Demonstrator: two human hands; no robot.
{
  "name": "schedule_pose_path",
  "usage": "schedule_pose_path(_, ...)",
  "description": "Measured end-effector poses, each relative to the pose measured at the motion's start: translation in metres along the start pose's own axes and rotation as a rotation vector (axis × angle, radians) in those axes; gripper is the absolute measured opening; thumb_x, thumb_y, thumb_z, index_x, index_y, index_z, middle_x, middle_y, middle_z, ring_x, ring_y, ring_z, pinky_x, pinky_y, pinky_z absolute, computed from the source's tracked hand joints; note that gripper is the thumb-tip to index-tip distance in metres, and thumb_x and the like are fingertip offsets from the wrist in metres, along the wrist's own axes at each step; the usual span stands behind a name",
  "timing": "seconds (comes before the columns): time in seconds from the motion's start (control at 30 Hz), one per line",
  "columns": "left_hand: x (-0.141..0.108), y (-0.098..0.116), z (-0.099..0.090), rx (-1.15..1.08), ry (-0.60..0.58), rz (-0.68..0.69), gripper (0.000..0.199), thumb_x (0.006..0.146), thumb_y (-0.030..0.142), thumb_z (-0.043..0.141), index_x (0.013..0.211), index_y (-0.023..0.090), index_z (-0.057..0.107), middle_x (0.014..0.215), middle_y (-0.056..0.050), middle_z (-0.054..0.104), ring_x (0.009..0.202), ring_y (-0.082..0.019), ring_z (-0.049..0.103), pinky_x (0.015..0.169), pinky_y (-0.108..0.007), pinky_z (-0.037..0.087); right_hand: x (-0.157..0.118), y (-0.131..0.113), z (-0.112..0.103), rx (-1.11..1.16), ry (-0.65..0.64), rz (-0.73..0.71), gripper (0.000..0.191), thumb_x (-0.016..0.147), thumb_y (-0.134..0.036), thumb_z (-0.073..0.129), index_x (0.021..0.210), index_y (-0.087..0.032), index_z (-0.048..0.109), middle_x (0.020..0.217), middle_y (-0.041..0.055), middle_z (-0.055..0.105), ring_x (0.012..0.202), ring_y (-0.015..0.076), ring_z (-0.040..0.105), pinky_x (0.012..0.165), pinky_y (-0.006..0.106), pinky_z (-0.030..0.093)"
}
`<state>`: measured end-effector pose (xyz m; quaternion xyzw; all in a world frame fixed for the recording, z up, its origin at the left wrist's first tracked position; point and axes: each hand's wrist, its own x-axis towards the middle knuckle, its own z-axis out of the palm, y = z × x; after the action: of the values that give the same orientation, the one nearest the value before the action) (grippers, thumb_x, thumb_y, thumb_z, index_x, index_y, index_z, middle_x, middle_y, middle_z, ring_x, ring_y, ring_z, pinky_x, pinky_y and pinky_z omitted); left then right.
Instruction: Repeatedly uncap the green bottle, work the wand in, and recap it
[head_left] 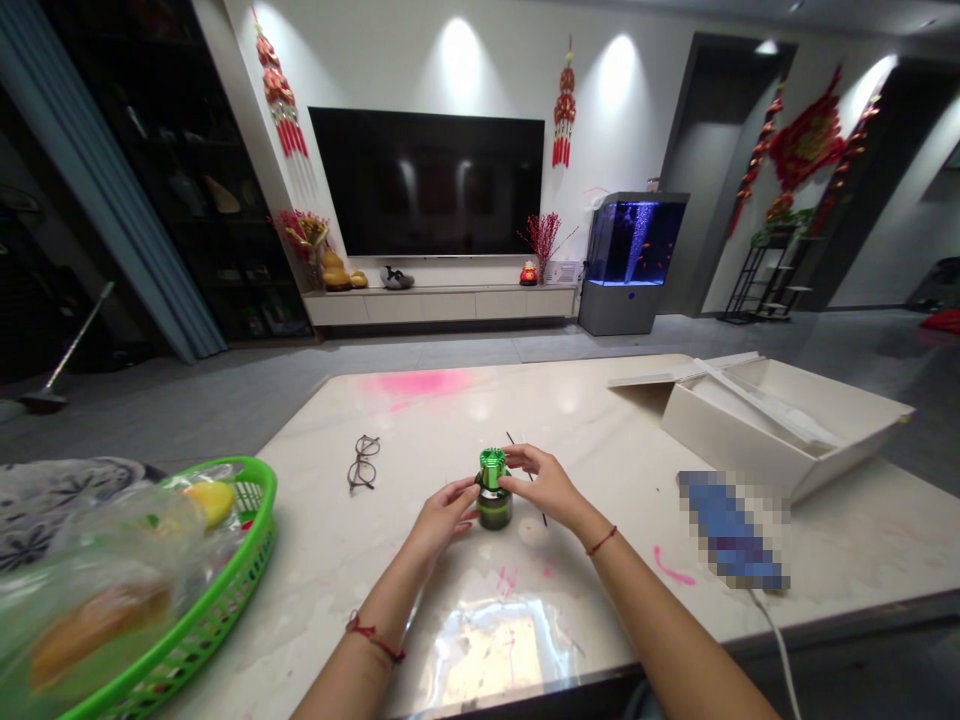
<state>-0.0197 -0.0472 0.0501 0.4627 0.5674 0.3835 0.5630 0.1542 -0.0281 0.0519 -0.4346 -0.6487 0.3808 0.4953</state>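
Observation:
A small green bottle [495, 512] stands upright on the white marble-look table [300, 560]. Its body is dark, see-through green, with a shiny, ridged bright green cap [493, 463] on top. My left hand [444, 515] curls round the left side of the bottle, thumb at its shoulder and fingertips partly behind it. From the right, my right hand [549, 487] holds the cap area between a thumb near the neck and bent fingers beside the cap. Behind my right hand lies a thin dark stick [545, 519], partly covered by it.
Eyeglasses [363, 463] lie left of the bottle. A green basket [259, 540] with bagged food stands at the table's left edge. On the right are an open white box [739, 440] and a blurred-out blue object [731, 530] with a white cable [780, 640]. Pink stains mark the tabletop.

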Motion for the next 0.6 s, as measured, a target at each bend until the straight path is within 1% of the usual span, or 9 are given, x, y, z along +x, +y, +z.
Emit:
schedule_pose_path(0.2, 0.001, -0.001, 0.001, -0.007, 0.020, 0.004, 0.056, 0.065, 0.048, 0.066, 0.112, 0.018, 0.057, 0.112, -0.012, 0.062, 0.086, -0.021, 0.064, 0.076, -0.030, 0.046, -0.001, 0.000, 0.006, -0.016, -0.035, -0.059, 0.041, 0.062, -0.024, 0.066, 0.102, -0.019, 0.057, 0.101, 0.0054, 0.064, 0.094, 0.0181, 0.060, 0.089, 0.036, 0.043)
schedule_pose_path(0.3, 0.001, -0.001, 0.001, -0.013, 0.024, 0.007, 0.056, 0.065, 0.048, 0.066, 0.112, 0.019, 0.057, 0.113, -0.012, 0.061, 0.086, -0.020, 0.064, 0.074, -0.029, 0.046, -0.001, 0.001, 0.013, -0.030, 0.004, -0.080, 0.043, 0.062, -0.026, 0.067, 0.103, -0.019, 0.057, 0.102, 0.0047, 0.064, 0.095, 0.0181, 0.059, 0.089, 0.035, 0.043)
schedule_pose_path(0.43, 0.001, -0.001, 0.000, -0.009, 0.011, 0.008, 0.053, 0.066, 0.048, 0.065, 0.110, 0.018, 0.057, 0.114, -0.012, 0.061, 0.087, -0.020, 0.064, 0.073, -0.027, 0.046, -0.002, 0.002, 0.023, -0.058, 0.084, -0.072, 0.040, 0.062, -0.028, 0.067, 0.101, -0.019, 0.058, 0.097, 0.0043, 0.065, 0.093, 0.0188, 0.059, 0.087, 0.035, 0.044)
schedule_pose_path(0.6, 0.001, -0.001, 0.000, -0.005, 0.010, 0.008, 0.053, 0.066, 0.048, 0.064, 0.111, 0.019, 0.057, 0.113, -0.011, 0.061, 0.086, -0.020, 0.064, 0.073, -0.027, 0.046, -0.002, 0.001, 0.024, -0.074, 0.120, -0.076, 0.041, 0.063, -0.030, 0.067, 0.101, -0.019, 0.057, 0.096, 0.0045, 0.065, 0.093, 0.0188, 0.059, 0.087, 0.034, 0.044)
